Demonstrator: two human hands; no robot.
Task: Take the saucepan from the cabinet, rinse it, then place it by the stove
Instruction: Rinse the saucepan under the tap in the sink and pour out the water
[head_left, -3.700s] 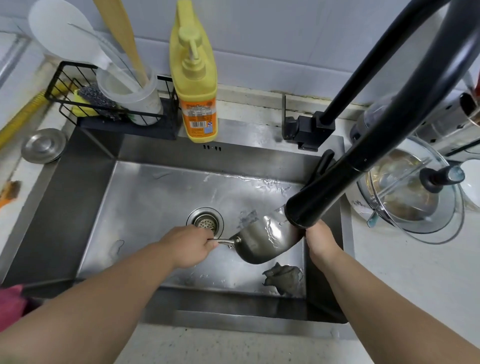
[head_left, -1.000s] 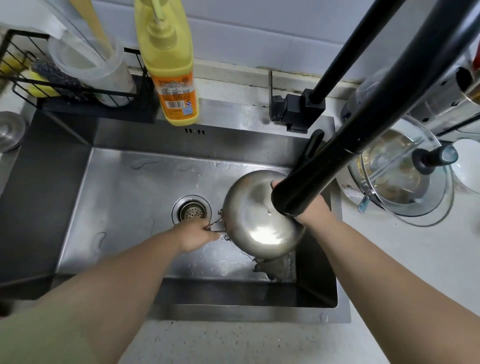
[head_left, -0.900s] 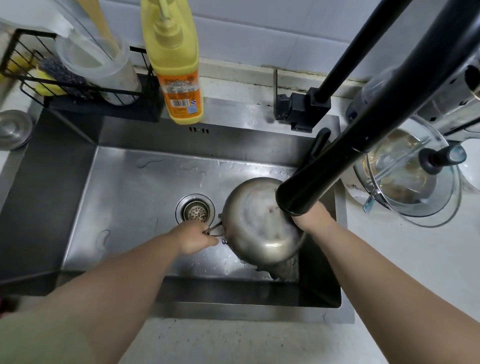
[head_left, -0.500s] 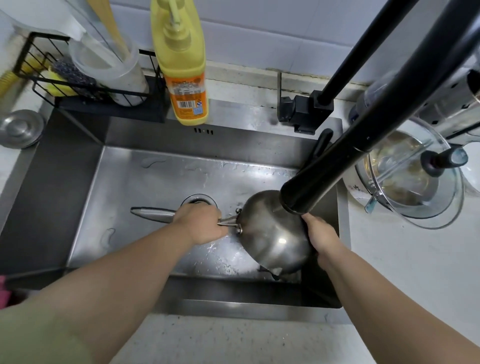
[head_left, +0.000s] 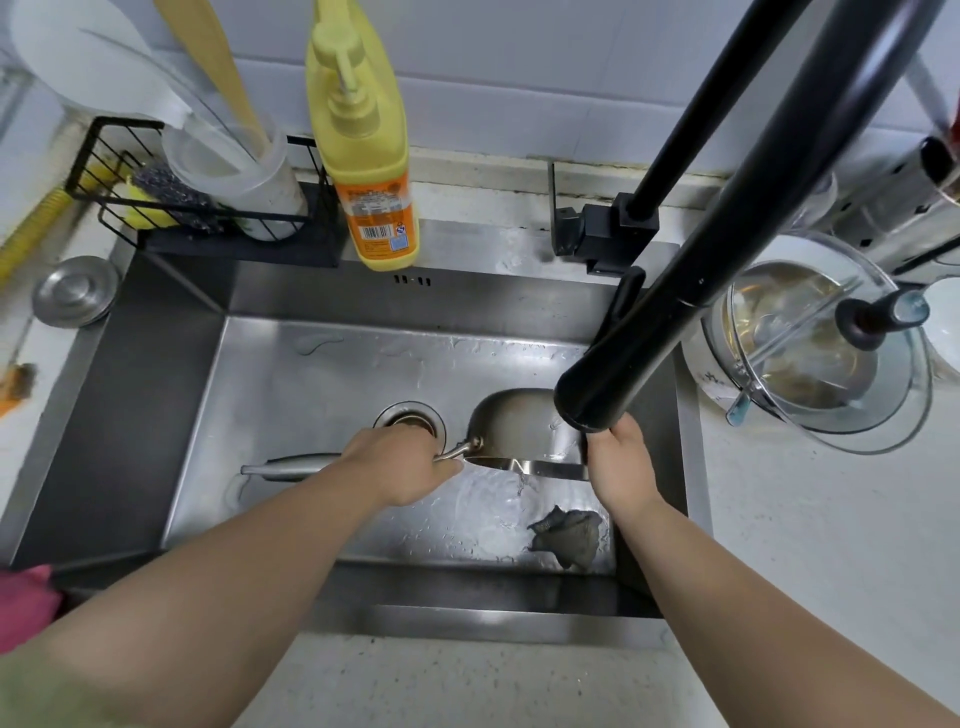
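Tilting toward you over the sink basin (head_left: 291, 395), the saucepan (head_left: 519, 423) now spills a thin stream of water from its near rim, where half a second ago it was turned with its rounded bottom facing up. Your left hand (head_left: 402, 462) grips the saucepan's handle close to the pot, fingers curled round it, and the handle's far end pokes out to the left of your fist. Your right hand (head_left: 621, 465) holds the pan's right rim from the side; its fingertips are hidden behind the pan and the black faucet head (head_left: 602, 395), which hangs just above that hand. The water lands between your two hands on the basin floor, just beside a crumpled grey rag (head_left: 569, 535) lying nearer to you than your right hand. Beyond your left hand sits the drain strainer (head_left: 415, 418), partly covered by your knuckles. Farther off, behind the basin, stands a yellow dish-soap bottle (head_left: 363, 156).
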